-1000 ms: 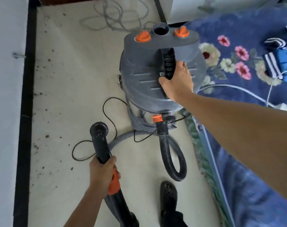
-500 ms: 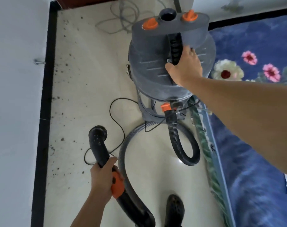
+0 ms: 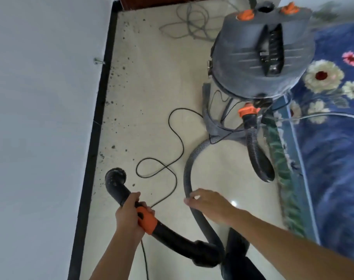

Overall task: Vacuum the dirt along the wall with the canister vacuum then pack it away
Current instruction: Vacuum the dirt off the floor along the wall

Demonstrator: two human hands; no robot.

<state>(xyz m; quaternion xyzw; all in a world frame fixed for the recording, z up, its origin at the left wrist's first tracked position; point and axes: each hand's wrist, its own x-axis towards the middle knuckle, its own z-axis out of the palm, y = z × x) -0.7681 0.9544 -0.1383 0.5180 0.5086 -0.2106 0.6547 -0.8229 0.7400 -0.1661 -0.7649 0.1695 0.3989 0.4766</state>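
Left hand grips wand aimed wallward.

Plain pale wall fills everything left of the black baseboard, with a little metal hook poking out of it just beside that baseboard. Right of the baseboard is a cream, slightly glossy floor, with a small bright glare spot on it well away from the baseboard. At the baseboard's far end there's something dark brown and wooden, door or furniture, can't tell. Across the floor from the baseboard lies blue flowered fabric with a green leafy border; rug or bed cover, not sure. Light's soft and even.
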